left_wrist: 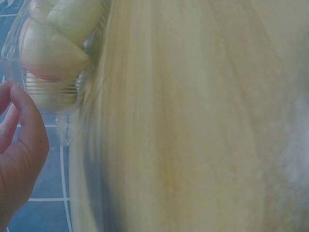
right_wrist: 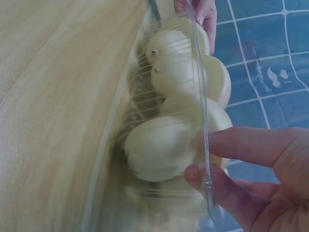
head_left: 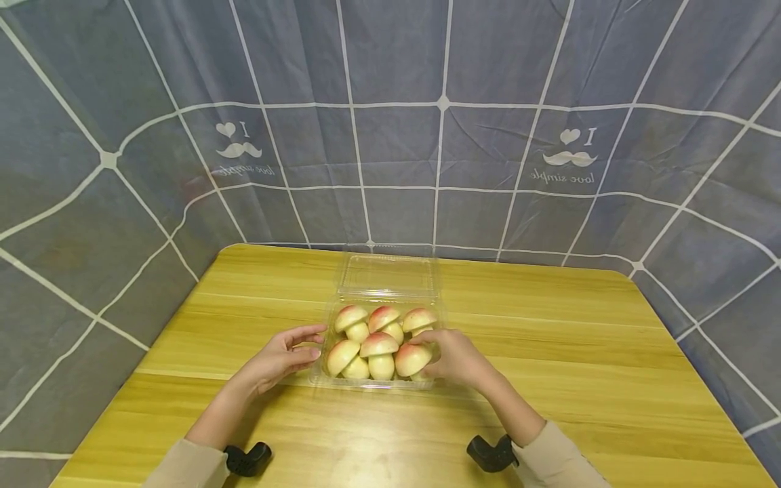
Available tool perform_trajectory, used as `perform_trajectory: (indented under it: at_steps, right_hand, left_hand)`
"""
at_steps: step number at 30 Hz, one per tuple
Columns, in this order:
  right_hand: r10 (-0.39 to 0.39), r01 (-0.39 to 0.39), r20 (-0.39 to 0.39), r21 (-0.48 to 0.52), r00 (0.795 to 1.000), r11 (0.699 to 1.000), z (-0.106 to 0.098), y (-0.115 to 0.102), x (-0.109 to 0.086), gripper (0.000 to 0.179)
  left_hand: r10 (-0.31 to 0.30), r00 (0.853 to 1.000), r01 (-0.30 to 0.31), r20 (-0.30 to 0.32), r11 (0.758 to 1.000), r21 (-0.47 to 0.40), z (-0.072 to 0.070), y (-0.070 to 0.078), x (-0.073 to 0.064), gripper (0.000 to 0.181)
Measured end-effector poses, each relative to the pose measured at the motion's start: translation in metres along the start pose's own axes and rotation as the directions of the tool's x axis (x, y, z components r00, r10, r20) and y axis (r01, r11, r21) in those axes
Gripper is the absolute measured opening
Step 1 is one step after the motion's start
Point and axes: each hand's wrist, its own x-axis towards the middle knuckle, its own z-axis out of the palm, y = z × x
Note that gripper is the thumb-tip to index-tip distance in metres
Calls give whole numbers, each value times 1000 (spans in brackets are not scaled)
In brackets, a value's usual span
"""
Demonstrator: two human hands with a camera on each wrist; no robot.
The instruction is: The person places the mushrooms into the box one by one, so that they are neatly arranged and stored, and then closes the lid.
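A clear plastic clamshell box (head_left: pixel 372 384) holds several mushroom-shaped pieces, each a pale yellow stem under a rounded cap blushed red. My right hand (head_left: pixel 454 356) reaches over the box's right rim. Its thumb and fingers pinch the front-right mushroom-shaped piece (head_left: pixel 412 359), which still sits among the others. In the right wrist view the thumb (right_wrist: pixel 195 175) and a finger cross the clear rim beside that piece. At the box's left side is my left hand (head_left: pixel 277 356), fingers relaxed and slightly bent, fingertips right at the rim. Nearest to it lies the front-left mushroom-shaped piece (head_left: pixel 344 358).
The box's hinged lid (head_left: pixel 390 274) lies folded back, away from me. Underneath is a wood-grain table (head_left: pixel 549 339), with a grey curtain (head_left: pixel 396 149) patterned in white lines behind and at both sides. Black wrist devices (head_left: pixel 249 459) sit by the sleeves.
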Motion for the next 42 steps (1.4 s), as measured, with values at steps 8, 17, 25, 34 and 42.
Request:
perform_trajectory:
  at_steps: [8,17,25,34,42]
  right_hand:
    - [51,-51,1,1,999,999,-5,-1,-2,45]
    - [27,-27,14,30,1000,999,-8,1,-3,45]
    - [55,-60,45,113,997,992,-11,3,-3,45]
    - [106,-109,27,275,994,955,-16,10,-6,47]
    - [224,-171,-90,399,970,901,-23,20,-7,43]
  left_hand:
    - [4,1000,-4,2,1000,-7,0,0,1,61]
    - [0,1000,0,2,1000,0,-1,1,1,61]
    - [-3,1000,3,-1,1000,4,-1,1,2,60]
    - [-1,1000,1,-1,1000,7,0,1,1,60]
    - [5,1000,-5,2,1000,10,0,1,1,59]
